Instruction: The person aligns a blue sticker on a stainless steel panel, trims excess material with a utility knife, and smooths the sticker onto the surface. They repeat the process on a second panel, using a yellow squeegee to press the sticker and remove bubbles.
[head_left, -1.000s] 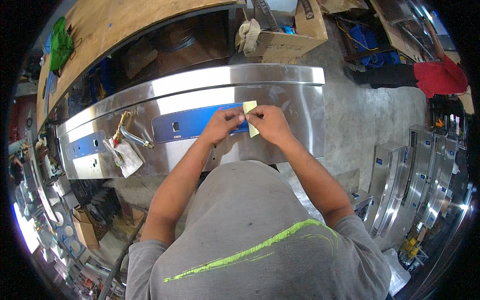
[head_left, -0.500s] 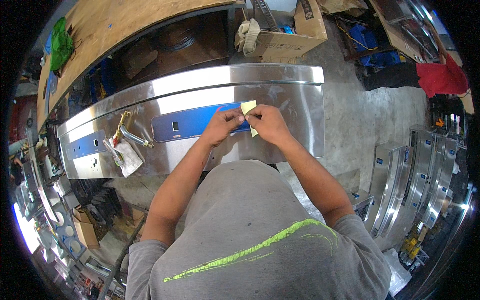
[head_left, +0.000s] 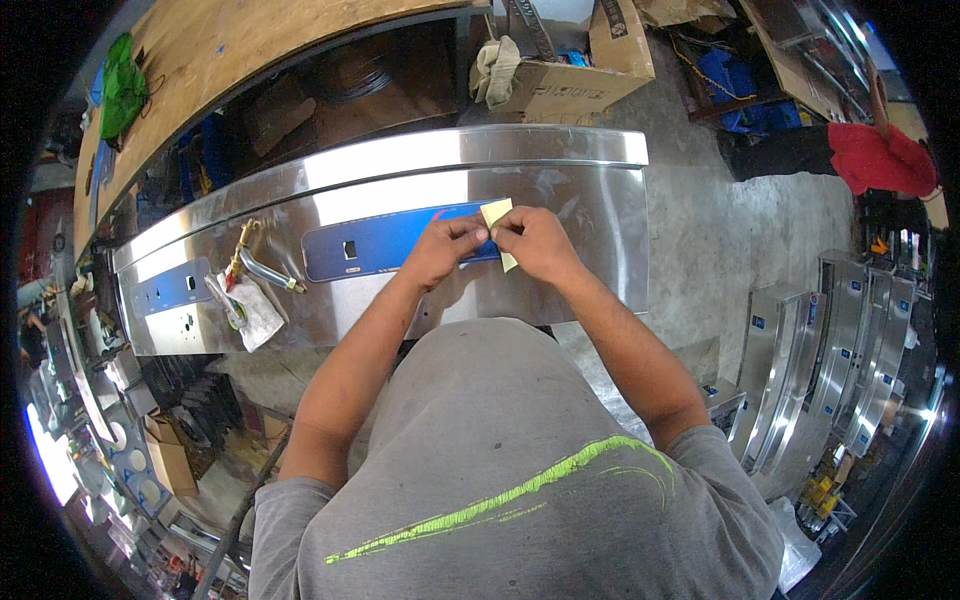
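A long blue sticker panel (head_left: 385, 238) with a small square cut-out lies along a shiny stainless steel cabinet top (head_left: 585, 260). At its right end both my hands meet over a strip of pale yellow paper (head_left: 496, 211), which stands up a little from the surface. My left hand (head_left: 442, 250) pinches at the paper's left edge, its thumb and finger pressed together. From the other side, my right hand (head_left: 538, 243) has its thumb and fingers closed on the same strip. The exact spot between the fingertips is hidden.
On the steel's left part lie a brass-and-metal pipe fitting (head_left: 248, 262) and a white rag (head_left: 262, 318), near a second blue panel (head_left: 180, 288). Beyond are a wooden bench (head_left: 240, 45) and a cardboard box (head_left: 570, 90). A person in red (head_left: 880, 158) stands far right, past steel cabinets (head_left: 765, 335).
My hands stay at the yellow paper, with only a slight shift of the fingers. The person in red at the far right has changed posture a little.
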